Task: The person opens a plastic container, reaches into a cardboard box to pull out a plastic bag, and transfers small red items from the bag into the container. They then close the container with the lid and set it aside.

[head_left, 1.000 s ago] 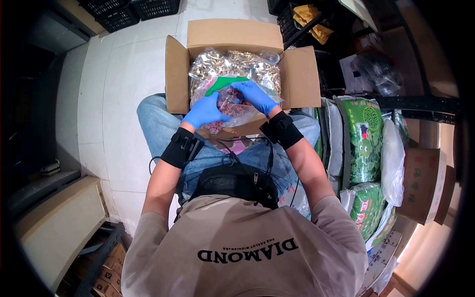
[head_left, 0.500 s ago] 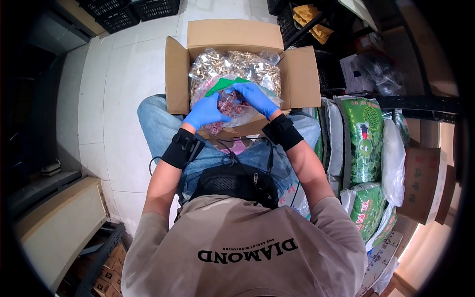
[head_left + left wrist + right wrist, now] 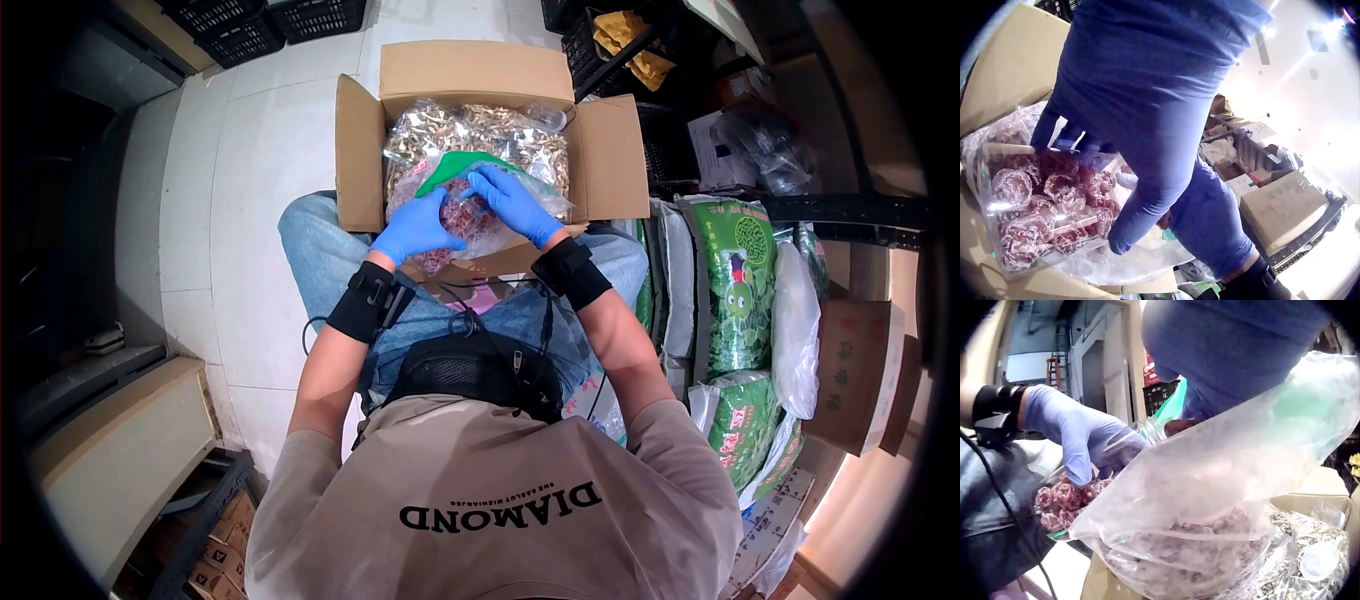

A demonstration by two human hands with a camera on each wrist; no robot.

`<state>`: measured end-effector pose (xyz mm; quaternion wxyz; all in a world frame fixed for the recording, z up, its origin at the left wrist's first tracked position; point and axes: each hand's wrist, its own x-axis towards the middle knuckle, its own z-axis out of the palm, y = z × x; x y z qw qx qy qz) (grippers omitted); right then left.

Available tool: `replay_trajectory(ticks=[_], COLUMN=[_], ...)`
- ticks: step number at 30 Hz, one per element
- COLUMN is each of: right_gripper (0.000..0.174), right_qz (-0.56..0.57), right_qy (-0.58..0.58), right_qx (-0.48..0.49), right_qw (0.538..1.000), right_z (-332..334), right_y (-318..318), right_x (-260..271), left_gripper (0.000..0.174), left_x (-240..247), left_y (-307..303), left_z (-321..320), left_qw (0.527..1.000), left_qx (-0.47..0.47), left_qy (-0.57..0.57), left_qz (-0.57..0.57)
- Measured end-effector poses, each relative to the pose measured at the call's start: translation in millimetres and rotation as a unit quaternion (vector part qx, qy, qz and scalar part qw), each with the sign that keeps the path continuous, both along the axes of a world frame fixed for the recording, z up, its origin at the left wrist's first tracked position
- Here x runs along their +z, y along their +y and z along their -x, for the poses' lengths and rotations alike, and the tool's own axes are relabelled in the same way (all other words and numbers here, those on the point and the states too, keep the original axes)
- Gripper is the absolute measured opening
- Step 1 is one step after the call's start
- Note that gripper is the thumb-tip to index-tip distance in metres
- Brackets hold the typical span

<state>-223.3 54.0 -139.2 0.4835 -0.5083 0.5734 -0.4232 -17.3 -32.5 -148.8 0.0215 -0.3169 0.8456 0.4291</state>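
Observation:
My gloved left hand [image 3: 420,228] grips a clear plastic jar [image 3: 994,219], thumb on one side and fingers on the other. The jar lies tilted and holds wrinkled, dark red dried pieces [image 3: 1063,194] with a whitish coating. At its mouth is my gloved right hand [image 3: 515,205], pinching a reddish dried piece [image 3: 1180,427] that the fingers partly hide. A clear plastic bag [image 3: 1210,469] with a green patch [image 3: 465,162] spreads open around the right hand. More of the red pieces show through its lower part.
The open cardboard box [image 3: 475,68] stands before my legs. Inside, behind the red pieces, are clear bags of beige dried slices [image 3: 435,128] and another clear container [image 3: 545,118]. Large green printed sacks [image 3: 735,285] line the right side; black crates [image 3: 240,40] sit beyond the box.
My right hand has shifted slightly, its fingers coming out from under the bag's edge towards the jar. The green patch has spread a little. My left hand stays in place.

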Motion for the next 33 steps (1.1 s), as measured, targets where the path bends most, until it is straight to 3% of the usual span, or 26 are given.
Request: replay_trajectory(ticks=[8, 11, 20, 24, 30, 33], right_gripper=[0.042, 0.036, 0.036, 0.036, 0.038, 0.045], right_qz=[-0.006, -0.012, 0.032, 0.024, 0.079, -0.005], right_qy=[0.007, -0.043, -0.027, -0.022, 0.065, -0.010], right_qx=[0.024, -0.002, 0.013, 0.021, 0.029, 0.042], right_qw=[1.000, 0.999, 0.999, 0.999, 0.994, 0.999], right_z=[0, -5, -9, -10, -23, -25], right_y=[-5, -6, -2, -1, 1, 4], right_x=[7, 8, 12, 12, 12, 24], left_gripper=[0.102, 0.099, 0.091, 0.088, 0.083, 0.082], left_x=[-3, -6, -5, -8, -1, 1], left_y=[0, -2, -6, -5, -6, -4], left_z=[-2, -4, -7, -14, -27, -33], left_qw=[1.000, 1.000, 0.999, 0.995, 0.990, 0.987], left_qx=[-0.005, 0.005, -0.005, -0.008, -0.024, -0.037], left_qy=[0.019, 0.026, 0.026, 0.081, 0.109, 0.132], left_qz=[-0.008, -0.006, -0.043, -0.053, -0.089, -0.088])
